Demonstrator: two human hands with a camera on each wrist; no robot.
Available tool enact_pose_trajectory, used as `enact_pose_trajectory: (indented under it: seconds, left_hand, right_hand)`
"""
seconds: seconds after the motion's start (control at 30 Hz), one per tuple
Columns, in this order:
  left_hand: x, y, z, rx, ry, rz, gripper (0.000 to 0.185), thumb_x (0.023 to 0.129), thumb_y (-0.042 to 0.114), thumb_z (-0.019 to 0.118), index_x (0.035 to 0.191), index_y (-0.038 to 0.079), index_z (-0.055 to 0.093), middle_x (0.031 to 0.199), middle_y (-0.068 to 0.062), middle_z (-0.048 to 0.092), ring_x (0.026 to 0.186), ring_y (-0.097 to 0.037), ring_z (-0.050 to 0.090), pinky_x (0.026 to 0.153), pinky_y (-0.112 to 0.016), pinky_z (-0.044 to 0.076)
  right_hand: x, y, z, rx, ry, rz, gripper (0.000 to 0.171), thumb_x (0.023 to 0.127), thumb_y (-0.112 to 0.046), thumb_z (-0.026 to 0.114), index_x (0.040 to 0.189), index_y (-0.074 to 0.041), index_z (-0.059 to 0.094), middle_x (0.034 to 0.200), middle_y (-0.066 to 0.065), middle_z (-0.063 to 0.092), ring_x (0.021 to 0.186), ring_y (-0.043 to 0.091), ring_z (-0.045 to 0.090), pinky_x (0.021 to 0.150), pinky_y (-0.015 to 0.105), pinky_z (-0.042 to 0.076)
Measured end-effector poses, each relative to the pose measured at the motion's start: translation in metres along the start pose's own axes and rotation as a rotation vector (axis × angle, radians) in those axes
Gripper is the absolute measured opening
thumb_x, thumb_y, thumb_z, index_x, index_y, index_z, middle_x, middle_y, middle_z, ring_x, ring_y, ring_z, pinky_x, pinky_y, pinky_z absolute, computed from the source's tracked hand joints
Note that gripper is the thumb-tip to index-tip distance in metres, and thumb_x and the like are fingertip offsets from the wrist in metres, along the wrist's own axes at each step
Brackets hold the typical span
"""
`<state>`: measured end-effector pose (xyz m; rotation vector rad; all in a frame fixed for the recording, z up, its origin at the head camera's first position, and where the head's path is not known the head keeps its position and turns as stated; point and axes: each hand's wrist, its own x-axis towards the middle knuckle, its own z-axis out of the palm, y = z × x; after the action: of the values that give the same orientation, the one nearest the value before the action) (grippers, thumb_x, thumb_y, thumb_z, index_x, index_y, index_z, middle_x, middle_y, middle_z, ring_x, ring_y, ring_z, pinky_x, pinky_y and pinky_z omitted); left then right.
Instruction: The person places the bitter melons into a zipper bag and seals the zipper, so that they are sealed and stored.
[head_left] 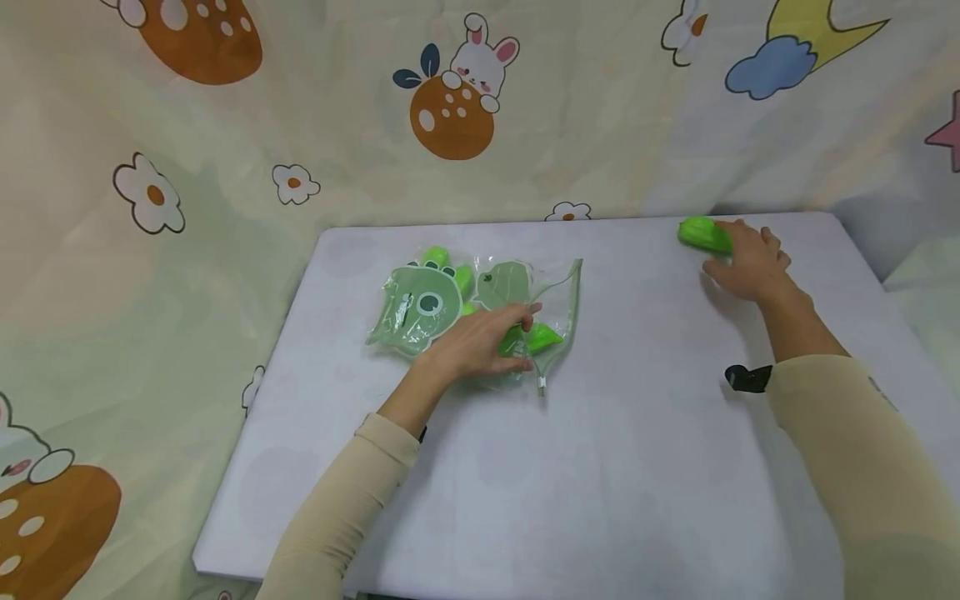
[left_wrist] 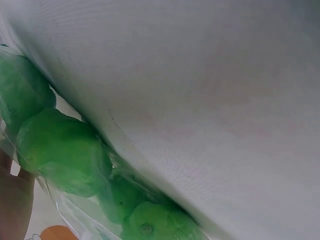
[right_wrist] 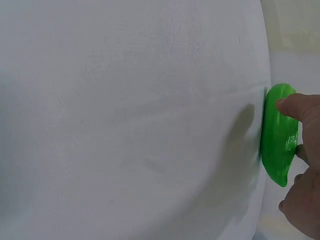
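Note:
A clear zip bag with a pale green cartoon face print lies flat on the left half of the table, holding several bright green toy vegetables. My left hand rests over the bag's middle, thumb and fingers spread around a pointed green piece. At the far right of the table, my right hand grips a glossy, long green toy vegetable with a tapered tip. In the right wrist view that toy vegetable sits at the table surface, with a fingertip over its upper part.
The white table has its back edge close to a patterned cloth hanging behind. A black strap end sticks out by my right sleeve.

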<state>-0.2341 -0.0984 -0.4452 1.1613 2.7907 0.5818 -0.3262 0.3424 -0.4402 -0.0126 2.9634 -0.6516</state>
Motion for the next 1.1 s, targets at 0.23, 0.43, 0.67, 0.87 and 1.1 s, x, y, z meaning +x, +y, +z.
enact_pose_trajectory:
  seconds: [0.23, 0.43, 0.67, 0.87, 1.1]
  left_hand:
    - [-0.002, 0.001, 0.0, 0.0, -0.007, -0.015, 0.051, 0.076, 0.055, 0.071, 0.11, 0.029, 0.043, 0.148, 0.021, 0.03, 0.058, -0.01, 0.037, 0.053, -0.025, 0.036]
    - [-0.001, 0.002, 0.002, 0.01, -0.022, -0.012, 0.051, 0.077, 0.057, 0.069, 0.111, 0.03, 0.044, 0.148, 0.022, 0.029, 0.059, -0.01, 0.037, 0.054, -0.024, 0.036]
    - [-0.001, 0.002, 0.001, 0.012, -0.009, -0.015, 0.052, 0.075, 0.056, 0.071, 0.111, 0.029, 0.044, 0.148, 0.021, 0.031, 0.059, -0.011, 0.038, 0.055, -0.024, 0.037]
    - [0.0, 0.002, 0.001, 0.016, -0.006, -0.01, 0.052, 0.075, 0.057, 0.07, 0.111, 0.028, 0.045, 0.147, 0.022, 0.031, 0.059, -0.01, 0.038, 0.054, -0.025, 0.037]
    - [0.001, 0.003, 0.0, 0.014, -0.013, -0.011, 0.052, 0.075, 0.057, 0.071, 0.11, 0.028, 0.044, 0.147, 0.021, 0.032, 0.058, -0.01, 0.037, 0.054, -0.025, 0.036]
  right_hand:
    - [-0.002, 0.004, 0.004, -0.037, -0.007, 0.023, 0.078, 0.093, -0.037, 0.05, 0.152, -0.012, 0.005, 0.14, 0.035, 0.008, 0.127, 0.057, 0.006, 0.091, 0.072, 0.012]
    - [-0.008, 0.009, 0.006, -0.037, -0.003, -0.006, 0.068, 0.089, -0.028, 0.055, 0.148, -0.015, 0.025, 0.149, 0.029, -0.003, 0.129, 0.059, 0.0, 0.088, 0.075, 0.013]
    - [-0.014, 0.008, 0.004, -0.095, -0.015, -0.042, 0.068, 0.087, -0.03, 0.06, 0.147, -0.023, 0.028, 0.139, 0.036, 0.017, 0.124, 0.06, 0.01, 0.085, 0.076, 0.015]
    - [-0.022, 0.012, 0.006, -0.024, -0.016, -0.069, 0.07, 0.089, -0.035, 0.06, 0.148, -0.017, 0.027, 0.14, 0.033, 0.016, 0.123, 0.055, 0.018, 0.089, 0.072, 0.023]
    - [-0.032, 0.017, 0.011, 0.019, 0.012, -0.205, 0.062, 0.09, -0.024, 0.062, 0.145, -0.014, 0.036, 0.131, 0.026, 0.038, 0.113, 0.046, 0.041, 0.09, 0.064, 0.034]
